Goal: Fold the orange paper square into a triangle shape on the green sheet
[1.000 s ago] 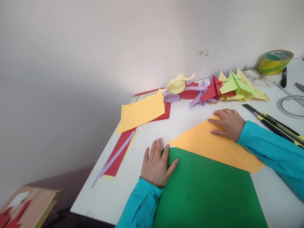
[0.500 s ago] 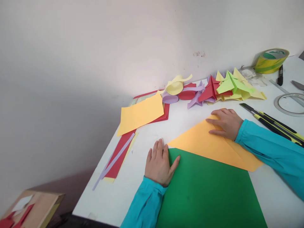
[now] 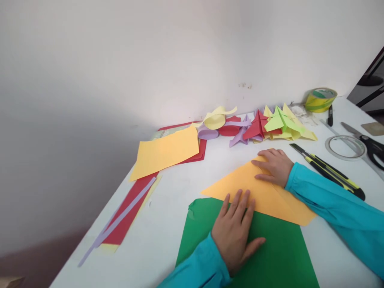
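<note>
A sheet of orange paper [image 3: 229, 182], folded into a triangle-like shape, lies across the far edge of a green sheet [image 3: 282, 248]. My left hand [image 3: 235, 230] rests palm down with fingers stretched out; its fingertips touch the near edge of the orange paper, and its palm is over the green sheet. Over the far corner of the fold lies my right hand [image 3: 274, 166], its fingers apart and slightly bent, pressing on the orange paper. The far left corner of the green sheet is crumpled.
A cut orange piece [image 3: 166, 150] and red and lilac strips [image 3: 132, 208] lie to the left. Folded paper planes [image 3: 261, 126] and paper rings [image 3: 214, 120] line the wall. At right are utility knives [image 3: 327, 170], a tape roll [image 3: 345, 147], scissors [image 3: 370, 144] and yellow-green tape [image 3: 320, 100].
My left hand has slid right, from the green sheet's far left corner to the orange paper's near edge. My right hand stays on the fold. The view has shifted, showing scissors at right.
</note>
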`<action>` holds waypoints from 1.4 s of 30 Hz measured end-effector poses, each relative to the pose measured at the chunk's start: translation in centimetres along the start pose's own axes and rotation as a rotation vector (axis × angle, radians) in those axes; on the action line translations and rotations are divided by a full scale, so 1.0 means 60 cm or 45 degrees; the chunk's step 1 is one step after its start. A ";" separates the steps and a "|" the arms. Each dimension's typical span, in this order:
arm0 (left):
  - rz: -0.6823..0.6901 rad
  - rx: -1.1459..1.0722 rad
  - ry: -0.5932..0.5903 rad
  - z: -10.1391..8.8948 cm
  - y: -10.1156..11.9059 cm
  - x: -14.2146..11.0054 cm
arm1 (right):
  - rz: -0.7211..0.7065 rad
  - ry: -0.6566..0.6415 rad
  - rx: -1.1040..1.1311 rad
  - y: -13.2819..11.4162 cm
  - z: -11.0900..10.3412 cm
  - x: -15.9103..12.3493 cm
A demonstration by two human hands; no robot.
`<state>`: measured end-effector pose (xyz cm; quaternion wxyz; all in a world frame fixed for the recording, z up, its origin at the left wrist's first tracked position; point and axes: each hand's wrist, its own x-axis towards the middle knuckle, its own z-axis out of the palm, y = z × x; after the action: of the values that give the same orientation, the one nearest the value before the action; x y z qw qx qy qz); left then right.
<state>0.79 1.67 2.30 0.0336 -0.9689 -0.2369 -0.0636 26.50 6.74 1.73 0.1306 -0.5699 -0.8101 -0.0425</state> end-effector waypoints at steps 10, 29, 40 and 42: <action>-0.051 -0.154 0.108 0.033 0.013 0.041 | 0.037 0.533 0.080 0.001 -0.009 -0.011; 0.346 0.089 0.792 0.036 -0.046 0.051 | -0.272 0.448 -0.325 -0.153 -0.024 -0.108; 0.519 0.129 0.827 0.023 -0.121 0.044 | -0.333 -0.066 0.278 -0.182 -0.093 -0.154; 0.511 0.133 0.823 0.023 -0.142 0.041 | -0.265 -0.038 0.238 -0.171 -0.102 -0.162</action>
<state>-0.87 10.46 1.56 0.1676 -0.9229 -0.0227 -0.3458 21.00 -7.01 5.91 0.1657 -0.4689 -0.8671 0.0283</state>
